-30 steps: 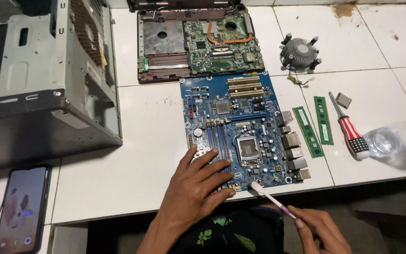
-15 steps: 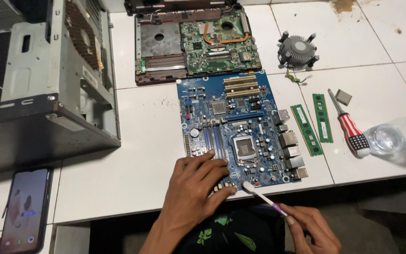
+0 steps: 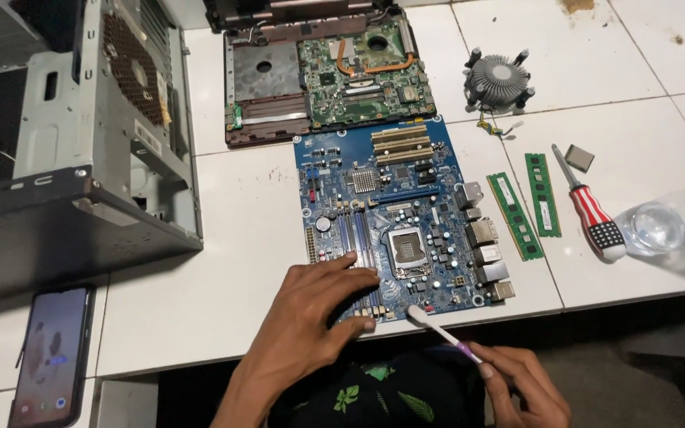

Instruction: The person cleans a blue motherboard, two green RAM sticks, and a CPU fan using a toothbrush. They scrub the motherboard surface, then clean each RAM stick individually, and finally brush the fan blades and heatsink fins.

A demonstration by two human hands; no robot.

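The blue motherboard point(image 3: 398, 218) lies flat near the front edge of the white tiled tabletop point(image 3: 223, 277), component side up, within easy reach of both hands; the left hand point(image 3: 319, 317) rests palm-down on its near left corner, fingers point(image 3: 358, 277) spread apart over the memory slots, seemingly to pin the board so it cannot slide; nothing is gripped there. The right hand point(image 3: 517, 384) pinches the handle of a toothbrush point(image 3: 438, 329), fingers closed on its purple end, the white head lying at the board's front edge just below the processor socket point(image 3: 406, 246), angled low as if for brushing.

Loose parts sit well apart to the right, out of the working zone: two green memory sticks point(image 3: 526, 208) side by side, a striped-handled screwdriver point(image 3: 592, 210), a small grey chip point(image 3: 579, 157), a clear plastic bottle point(image 3: 667, 226) on its side, and a cooler fan point(image 3: 499, 79) further back; a laptop board in its shell point(image 3: 327, 71) touches the motherboard's far edge; an open computer case point(image 3: 73, 158) stands left, a phone point(image 3: 49, 353) beside it.
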